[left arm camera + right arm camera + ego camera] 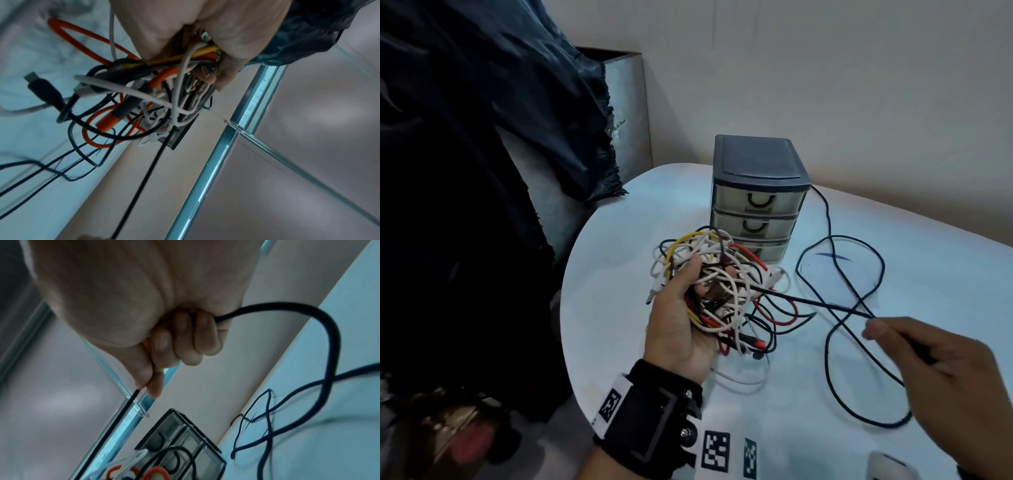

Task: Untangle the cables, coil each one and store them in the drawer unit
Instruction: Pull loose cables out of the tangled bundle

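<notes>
Cables (717,284) sit in a knotted bundle of white, red, yellow and black strands, raised just above the pale worktop (893,267) in the head view. The left hand (678,322) has its fingers curled round the bundle from below, thumb up its near side. Just behind the bundle stands the grey drawer unit (758,198), all three drawers shut. One black cable (811,303) runs taut out of the knot to the right hand (941,370), which pinches it between thumb and forefinger while the other fingers close over it. The rest of that cable lies in wide loops on the worktop, right of the unit. A dark cloth (482,154) hangs at the left, and printed markers (717,450) lie at the near edge.

From the left wrist, the left hand (205,32) clamps the cables (144,97), fingers wrapped tight into the strands. A black plug (44,90) and an orange plug (109,121) stick out of the mass. The black cable (141,181) leaves it in a straight line toward the lower edge.

From the right wrist, the right hand (144,305) is folded shut on the black cable (327,345), which enters between thumb and forefinger and curves out past the little finger, down to its loops on the worktop (339,443). The drawer unit (183,438) shows below, part of the tangle at the bottom edge
</notes>
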Tool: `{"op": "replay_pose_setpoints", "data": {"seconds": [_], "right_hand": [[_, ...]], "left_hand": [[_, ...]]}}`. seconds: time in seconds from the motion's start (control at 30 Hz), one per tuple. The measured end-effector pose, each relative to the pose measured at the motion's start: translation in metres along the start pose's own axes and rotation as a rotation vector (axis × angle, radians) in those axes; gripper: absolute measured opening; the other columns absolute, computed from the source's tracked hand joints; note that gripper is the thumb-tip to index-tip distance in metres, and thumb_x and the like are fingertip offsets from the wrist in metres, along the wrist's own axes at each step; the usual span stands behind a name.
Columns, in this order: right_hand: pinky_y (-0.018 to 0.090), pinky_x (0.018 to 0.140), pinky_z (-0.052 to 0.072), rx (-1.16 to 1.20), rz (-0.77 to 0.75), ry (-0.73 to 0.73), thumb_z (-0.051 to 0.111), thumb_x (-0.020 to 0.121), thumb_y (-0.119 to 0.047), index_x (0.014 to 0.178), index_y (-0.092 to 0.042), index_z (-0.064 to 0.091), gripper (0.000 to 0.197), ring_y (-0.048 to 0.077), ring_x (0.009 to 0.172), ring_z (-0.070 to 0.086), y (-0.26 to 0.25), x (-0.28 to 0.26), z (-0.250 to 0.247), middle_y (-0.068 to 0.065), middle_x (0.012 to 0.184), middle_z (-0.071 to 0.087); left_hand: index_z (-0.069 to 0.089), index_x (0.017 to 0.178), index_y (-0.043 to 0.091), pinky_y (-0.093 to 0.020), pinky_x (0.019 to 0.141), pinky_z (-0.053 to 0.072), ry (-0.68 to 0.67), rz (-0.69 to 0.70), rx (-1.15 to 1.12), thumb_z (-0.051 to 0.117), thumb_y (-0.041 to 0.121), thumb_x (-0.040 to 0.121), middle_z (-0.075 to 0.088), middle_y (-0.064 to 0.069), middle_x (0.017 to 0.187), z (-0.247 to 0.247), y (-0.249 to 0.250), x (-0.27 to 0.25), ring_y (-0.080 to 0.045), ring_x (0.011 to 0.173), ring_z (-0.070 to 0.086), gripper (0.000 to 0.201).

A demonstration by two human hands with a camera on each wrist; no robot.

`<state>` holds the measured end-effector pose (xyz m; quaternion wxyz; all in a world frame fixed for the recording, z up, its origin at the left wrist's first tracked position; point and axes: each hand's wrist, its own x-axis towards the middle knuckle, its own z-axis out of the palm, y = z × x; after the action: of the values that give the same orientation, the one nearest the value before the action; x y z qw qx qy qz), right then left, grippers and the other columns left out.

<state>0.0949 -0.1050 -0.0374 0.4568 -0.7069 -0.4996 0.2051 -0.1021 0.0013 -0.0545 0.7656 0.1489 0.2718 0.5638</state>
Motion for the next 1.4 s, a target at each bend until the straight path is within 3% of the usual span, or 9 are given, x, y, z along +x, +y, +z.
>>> {"op": "replay_pose_setpoints", "data": {"seconds": [0.17,0.3,0.4,0.7,0.87,0.93,1.13,1.23,1.4], "right_hand": [[0.016,0.041,0.030,-0.035,0.025,0.010,0.062,0.093,-0.023,0.077,-0.031,0.068,0.018,0.008,0.039,0.035,0.015,0.002,0.009,0.006,0.052,0.053],[0.021,0.058,0.046,-0.083,0.016,-0.053,0.062,0.091,-0.026,0.095,-0.043,0.067,0.018,0.007,0.060,0.058,0.018,0.000,0.025,-0.021,0.084,0.068],[0.011,0.047,0.039,-0.044,-0.027,-0.093,0.059,0.093,-0.017,0.091,-0.041,0.069,0.026,0.004,0.050,0.053,0.012,-0.003,0.030,-0.016,0.075,0.069],[0.013,0.048,0.040,0.084,-0.057,-0.056,0.070,0.085,-0.019,0.076,-0.039,0.074,0.022,0.020,0.050,0.053,-0.004,-0.007,0.019,0.000,0.057,0.061],[0.034,0.054,0.044,0.092,-0.060,-0.067,0.075,0.080,-0.024,0.079,-0.047,0.072,0.024,0.035,0.058,0.052,-0.009,-0.011,0.023,0.001,0.059,0.062],[0.033,0.054,0.045,0.099,-0.071,-0.069,0.074,0.079,-0.027,0.077,-0.046,0.072,0.020,0.032,0.057,0.052,-0.012,-0.012,0.024,-0.004,0.058,0.064],[0.030,0.053,0.047,0.066,-0.132,-0.112,0.074,0.080,-0.026,0.080,-0.043,0.072,0.017,0.025,0.056,0.057,-0.009,-0.013,0.027,-0.007,0.065,0.068],[0.012,0.050,0.042,0.042,-0.201,-0.143,0.074,0.081,-0.021,0.076,-0.039,0.074,0.019,0.009,0.056,0.060,-0.009,-0.015,0.040,-0.015,0.070,0.070],[0.033,0.053,0.045,-0.009,-0.244,-0.216,0.071,0.084,-0.024,0.079,-0.038,0.069,0.015,0.018,0.054,0.058,-0.013,-0.019,0.045,-0.004,0.062,0.066]], "left_hand": [[0.063,0.106,-0.005,-0.039,0.084,0.056,-0.070,0.035,0.063,0.066,-0.005,0.069,0.066,-0.026,0.109,-0.011,-0.009,0.003,-0.035,0.100,0.065,0.037],[0.050,0.125,-0.014,-0.039,0.087,0.056,-0.125,0.040,0.054,0.061,-0.008,0.069,0.058,-0.030,0.118,-0.018,-0.009,0.006,-0.038,0.105,0.061,0.057],[0.049,0.127,-0.015,-0.040,0.088,0.056,-0.142,0.037,0.098,0.063,-0.002,0.075,0.059,-0.034,0.124,-0.015,-0.014,0.003,-0.038,0.108,0.062,0.055],[0.052,0.129,-0.009,-0.066,0.104,0.035,-0.118,0.008,0.168,0.059,0.007,0.084,0.058,-0.032,0.129,-0.010,-0.011,-0.001,-0.048,0.126,0.051,0.048],[0.052,0.122,-0.012,-0.041,0.084,0.058,-0.096,0.031,0.222,0.049,-0.002,0.091,0.067,-0.031,0.113,-0.008,-0.009,-0.001,-0.039,0.106,0.068,0.033],[0.056,0.115,-0.010,-0.035,0.065,0.059,-0.091,0.057,0.266,0.039,-0.003,0.097,0.074,-0.023,0.098,-0.008,-0.008,-0.002,-0.033,0.090,0.073,0.026],[0.063,0.107,-0.003,-0.034,0.058,0.059,0.031,0.184,0.418,0.045,-0.001,0.099,0.073,-0.017,0.092,-0.006,-0.011,0.000,-0.030,0.076,0.074,0.020],[0.062,0.103,0.003,-0.039,0.063,0.059,0.093,0.262,0.477,0.046,0.003,0.100,0.070,-0.008,0.081,-0.007,-0.019,0.005,-0.030,0.075,0.074,0.016],[0.068,0.114,0.013,-0.060,0.085,0.056,0.201,0.309,0.377,0.056,0.008,0.096,0.072,-0.019,0.107,-0.014,-0.013,0.014,-0.040,0.095,0.071,0.022]]}}
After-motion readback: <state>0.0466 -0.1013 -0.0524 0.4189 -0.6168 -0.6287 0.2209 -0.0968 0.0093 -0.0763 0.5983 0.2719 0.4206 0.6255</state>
